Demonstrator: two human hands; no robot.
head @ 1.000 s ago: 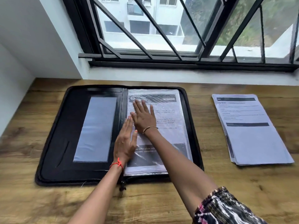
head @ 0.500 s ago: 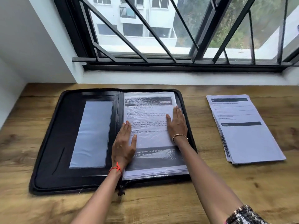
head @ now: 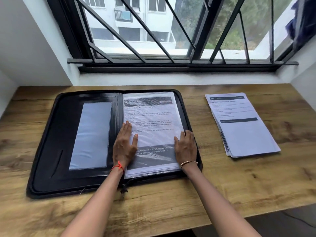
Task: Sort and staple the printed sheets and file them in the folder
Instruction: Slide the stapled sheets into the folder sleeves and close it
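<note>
Both forearms reaching up from the bottom edge of the frame. At centre, left hand [head: 124,146] laid flat, fingers straight and together, thumb spread, pressing palm-down on the left edge of the filed sheets [head: 153,117], just beside the spine; gripping nothing. Slightly right of it, right hand [head: 186,147] also flat, fingers loosely straight, resting on the right edge of the same sheets and over the rim of the folder [head: 51,151]; holding nothing. Open on the table [head: 171,211] at centre-left, that folder, with the sheets under shiny plastic in its right half, between the two hands. At the right of the frame, a loose stack of sheets [head: 246,134], well apart from both hands. Print under the plastic glare mostly unreadable; lower right corner of the folder hidden behind the right wrist.
</note>
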